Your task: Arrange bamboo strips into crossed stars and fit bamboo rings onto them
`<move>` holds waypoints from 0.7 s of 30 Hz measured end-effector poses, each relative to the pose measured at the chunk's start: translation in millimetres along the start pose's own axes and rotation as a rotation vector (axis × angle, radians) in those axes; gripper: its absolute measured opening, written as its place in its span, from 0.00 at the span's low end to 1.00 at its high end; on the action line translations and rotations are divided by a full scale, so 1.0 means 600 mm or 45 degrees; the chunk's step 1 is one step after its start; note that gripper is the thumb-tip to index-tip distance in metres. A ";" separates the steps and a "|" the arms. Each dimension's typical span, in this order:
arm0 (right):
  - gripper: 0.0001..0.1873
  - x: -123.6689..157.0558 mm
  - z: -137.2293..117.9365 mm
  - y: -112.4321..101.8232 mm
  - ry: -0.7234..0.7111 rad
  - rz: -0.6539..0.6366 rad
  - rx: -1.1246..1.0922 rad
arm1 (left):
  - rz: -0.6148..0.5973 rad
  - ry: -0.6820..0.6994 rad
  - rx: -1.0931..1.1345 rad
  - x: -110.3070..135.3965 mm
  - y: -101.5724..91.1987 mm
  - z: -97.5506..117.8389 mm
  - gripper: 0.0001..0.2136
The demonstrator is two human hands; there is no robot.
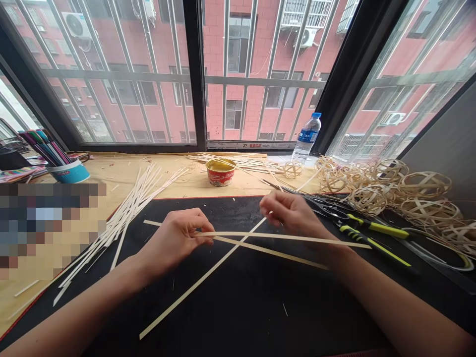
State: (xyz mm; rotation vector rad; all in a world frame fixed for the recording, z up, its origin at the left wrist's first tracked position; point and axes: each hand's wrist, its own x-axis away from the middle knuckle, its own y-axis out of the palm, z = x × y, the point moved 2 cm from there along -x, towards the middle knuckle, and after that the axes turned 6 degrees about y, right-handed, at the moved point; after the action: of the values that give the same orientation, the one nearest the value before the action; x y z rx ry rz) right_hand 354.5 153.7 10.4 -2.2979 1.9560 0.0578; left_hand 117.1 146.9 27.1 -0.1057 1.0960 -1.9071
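Note:
My left hand point(183, 229) pinches two pale, flat bamboo strips where they meet at my thumb and fingertips. From there an upper bamboo strip point(297, 239) runs right in a slight arch, and a lower bamboo strip point(282, 254) slants down to the right, its end passing behind my right forearm. A third bamboo strip point(189, 290) lies diagonally, crossing the other two right of my left hand. Its upper end reaches the curled fingers of my right hand point(290, 210), which is slightly blurred and closed on it.
A black mat point(238, 317) covers the work surface. Loose strips point(126, 213) lie left; woven bamboo balls point(375, 186) pile up right, near yellow-black pliers point(375, 243). Behind stand a red tin point(220, 174), a water bottle point(308, 139) and a blue pen cup point(69, 172).

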 end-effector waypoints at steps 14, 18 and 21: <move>0.16 0.027 0.002 0.001 0.410 -0.755 0.197 | 0.225 0.275 -0.100 0.010 0.038 -0.002 0.09; 0.15 0.023 0.024 0.014 0.487 -0.771 0.145 | 0.236 0.288 -0.106 0.012 0.053 -0.012 0.10; 0.15 0.019 0.036 0.017 0.512 -0.745 0.129 | 0.242 0.295 -0.119 0.012 0.059 -0.014 0.09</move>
State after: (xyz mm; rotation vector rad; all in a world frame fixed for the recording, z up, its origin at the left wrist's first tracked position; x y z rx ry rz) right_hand 347.2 143.3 -13.3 -2.8676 1.2818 -0.5793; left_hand 132.4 140.1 -5.6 0.1664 1.3017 -1.7279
